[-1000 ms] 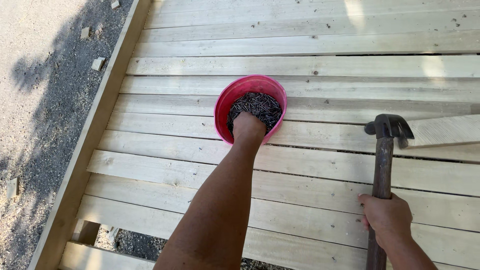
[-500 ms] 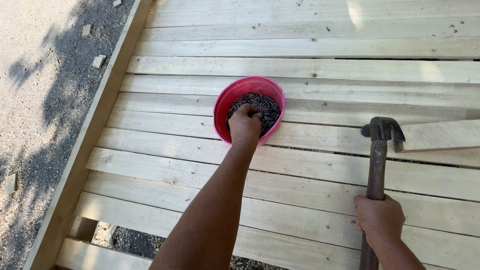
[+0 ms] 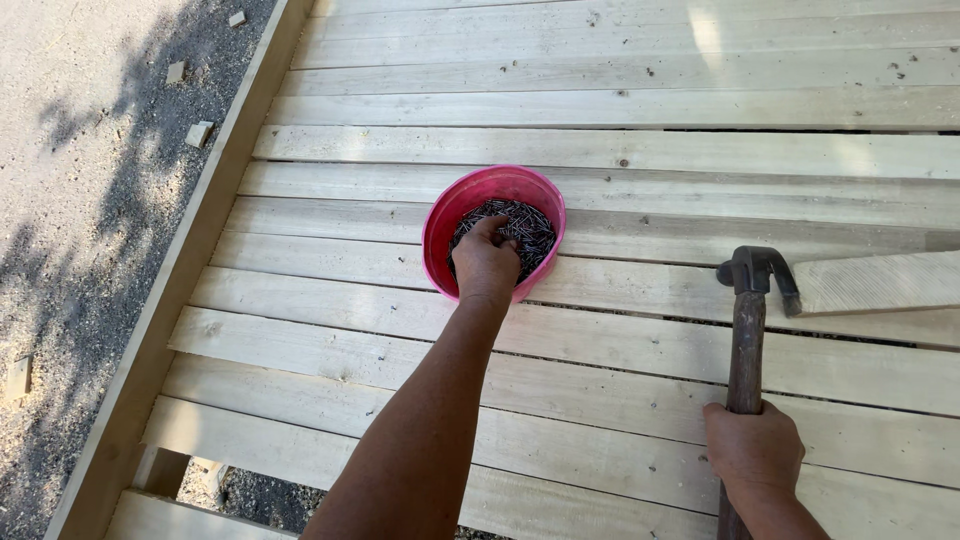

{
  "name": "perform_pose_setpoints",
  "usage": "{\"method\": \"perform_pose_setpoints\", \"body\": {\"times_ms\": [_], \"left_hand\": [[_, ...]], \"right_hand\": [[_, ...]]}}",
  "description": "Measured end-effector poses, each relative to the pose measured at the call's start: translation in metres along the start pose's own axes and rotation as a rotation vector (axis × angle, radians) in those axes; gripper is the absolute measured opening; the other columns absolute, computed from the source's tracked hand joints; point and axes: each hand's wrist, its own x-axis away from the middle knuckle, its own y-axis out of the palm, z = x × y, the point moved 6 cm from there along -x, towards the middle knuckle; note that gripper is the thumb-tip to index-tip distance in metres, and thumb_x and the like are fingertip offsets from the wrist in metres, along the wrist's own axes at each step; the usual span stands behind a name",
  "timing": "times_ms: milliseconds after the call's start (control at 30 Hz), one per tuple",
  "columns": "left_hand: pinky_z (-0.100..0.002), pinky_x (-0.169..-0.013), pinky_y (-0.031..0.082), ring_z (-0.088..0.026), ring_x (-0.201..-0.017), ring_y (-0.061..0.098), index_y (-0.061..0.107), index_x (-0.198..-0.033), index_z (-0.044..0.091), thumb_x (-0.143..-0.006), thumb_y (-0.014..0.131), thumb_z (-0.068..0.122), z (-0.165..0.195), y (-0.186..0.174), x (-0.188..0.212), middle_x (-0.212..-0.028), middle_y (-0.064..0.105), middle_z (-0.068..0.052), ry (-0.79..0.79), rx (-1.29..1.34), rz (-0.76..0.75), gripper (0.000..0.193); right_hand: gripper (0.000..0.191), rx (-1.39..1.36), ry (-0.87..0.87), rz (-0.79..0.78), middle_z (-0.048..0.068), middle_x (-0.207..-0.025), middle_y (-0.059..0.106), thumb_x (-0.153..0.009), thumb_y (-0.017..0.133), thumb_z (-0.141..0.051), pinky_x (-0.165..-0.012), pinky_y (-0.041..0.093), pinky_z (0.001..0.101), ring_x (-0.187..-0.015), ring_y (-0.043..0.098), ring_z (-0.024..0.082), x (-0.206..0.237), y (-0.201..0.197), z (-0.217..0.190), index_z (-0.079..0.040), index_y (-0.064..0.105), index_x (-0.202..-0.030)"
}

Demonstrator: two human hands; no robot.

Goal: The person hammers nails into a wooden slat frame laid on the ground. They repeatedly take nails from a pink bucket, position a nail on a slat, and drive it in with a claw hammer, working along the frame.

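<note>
1. Near the middle of the frame we see our left hand (image 3: pixel 486 262) reaching into a pink bucket (image 3: pixel 445 213) that stands on the wooden deck (image 3: pixel 600 150).
2. The bucket holds a heap of dark nails (image 3: pixel 525 228), and our left fingers are curled down among them at the near side of the heap. We cannot tell whether any nail is pinched between them, because the back of the hand hides the fingertips.
3. At the lower right of the frame our right hand (image 3: pixel 752 450) is wrapped tight around the handle of a hammer (image 3: pixel 747 340), gripping it low on the shaft.
4. The hammer stands nearly upright in the picture, with its dark metal head at the top, right of centre.
5. The hammer head lies just beside the cut end of a loose plank (image 3: pixel 880 282) that comes in from the right edge; we cannot tell whether they touch.
6. The deck boards run across the frame with narrow gaps between them.
7. Along the left side a long edge board (image 3: pixel 190 270) borders the deck, and beyond it lies gravel ground (image 3: pixel 70 200) with a few small wood offcuts (image 3: pixel 199 133) in the upper left.
</note>
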Motion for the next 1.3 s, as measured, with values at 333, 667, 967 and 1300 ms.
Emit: {"method": "perform_pose_setpoints", "body": {"times_ms": [333,667,967,1300], "left_hand": [[-0.032,-0.095,0.057,-0.019,-0.104,0.070,0.083,-0.099,0.018,-0.091,0.069,0.016,0.017,-0.003,0.013,-0.119,0.071,-0.001,0.129,-0.145,0.024,0.016],[-0.034,-0.092,0.058,-0.020,-0.096,0.074,0.073,-0.121,0.019,-0.093,0.063,0.008,0.004,0.001,0.000,-0.108,0.077,-0.007,0.096,0.001,0.048,0.032],[-0.032,-0.080,0.060,-0.019,-0.083,0.074,0.080,-0.090,0.009,-0.085,0.077,0.009,0.010,-0.007,0.006,-0.092,0.077,-0.008,0.293,0.061,0.134,0.006],[-0.023,-0.077,0.063,-0.007,-0.080,0.072,0.071,-0.095,0.006,-0.095,0.071,0.007,0.036,0.008,0.013,-0.089,0.078,-0.005,0.307,0.430,0.069,0.001]], "right_hand": [[0.024,0.106,-0.060,-0.068,0.014,-0.061,0.070,-0.089,0.069,-0.024,-0.062,0.059,0.0407,-0.051,0.068,0.025,-0.029,-0.007,-0.038,-0.001,0.072,-0.094],[0.027,0.003,-0.026,-0.123,0.015,-0.059,0.065,-0.087,0.074,-0.023,-0.053,0.052,0.0430,-0.047,0.061,0.026,-0.047,-0.010,-0.031,0.003,0.071,-0.092],[0.028,0.270,-0.108,-0.126,0.014,-0.056,0.069,-0.089,0.071,-0.035,-0.063,0.057,0.0427,-0.053,0.069,0.029,-0.057,-0.023,-0.007,-0.007,0.072,-0.091],[0.034,0.259,-0.091,-0.103,0.015,-0.068,0.073,-0.088,0.072,-0.038,-0.071,0.061,0.0448,-0.062,0.071,0.029,-0.050,-0.023,-0.007,-0.007,0.078,-0.102]]}}
